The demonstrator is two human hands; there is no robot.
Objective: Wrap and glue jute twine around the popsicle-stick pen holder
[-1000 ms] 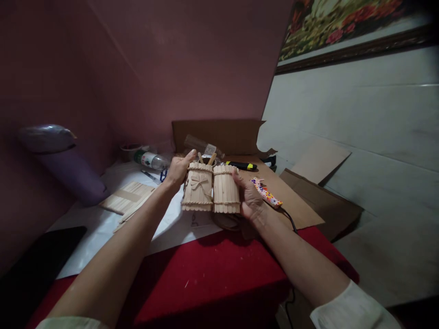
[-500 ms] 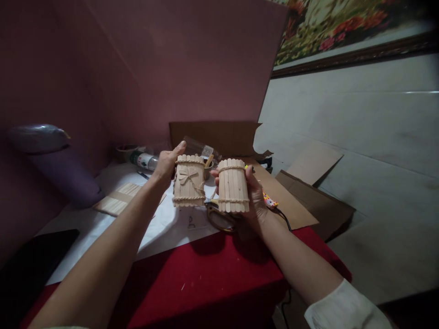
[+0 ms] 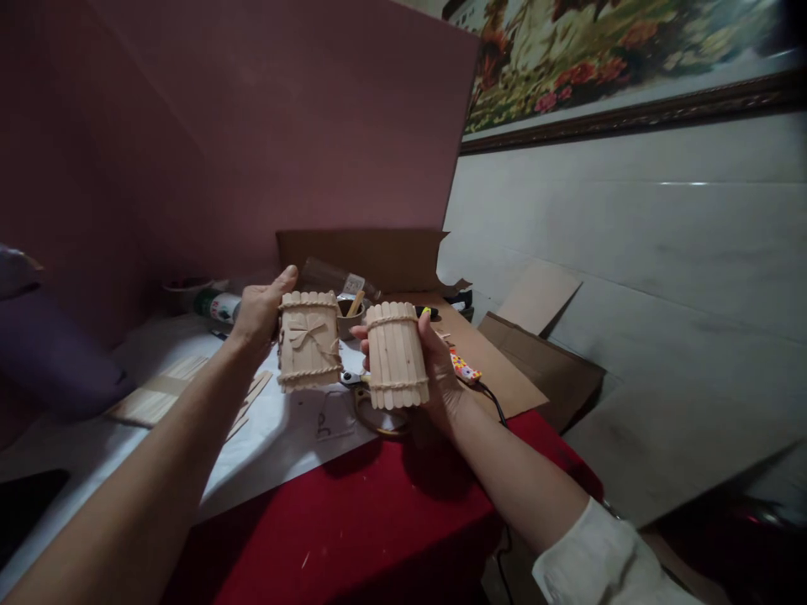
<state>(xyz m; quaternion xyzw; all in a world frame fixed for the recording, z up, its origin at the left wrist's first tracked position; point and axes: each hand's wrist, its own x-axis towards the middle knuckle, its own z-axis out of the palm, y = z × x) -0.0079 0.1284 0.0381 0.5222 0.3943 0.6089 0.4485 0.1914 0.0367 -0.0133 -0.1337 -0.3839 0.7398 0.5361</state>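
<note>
Gripping a decorated wooden cup point(image 3: 308, 343), the left hand point(image 3: 260, 313) hovers near the right hand point(image 3: 442, 374), which clasps a plainer cup point(image 3: 396, 357).

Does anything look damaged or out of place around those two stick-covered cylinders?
Yes: the upright cardboard has a ragged, torn-looking right end, and a pale sliver lies stray on the red cloth. The decorated cylinder and plain cylinder show no obvious damage.

Fingertips point(image 3: 359, 333) of the right hand point(image 3: 443, 382) poke into the narrow gap between left cup point(image 3: 308, 343) and right cup point(image 3: 397, 357); scissors point(image 3: 358, 406) lie below, a pot point(image 3: 350, 324) behind. A bottle point(image 3: 323, 274) and cardboard point(image 3: 391, 252) block the back; over the red cloth point(image 3: 353, 521) there's room.
</note>
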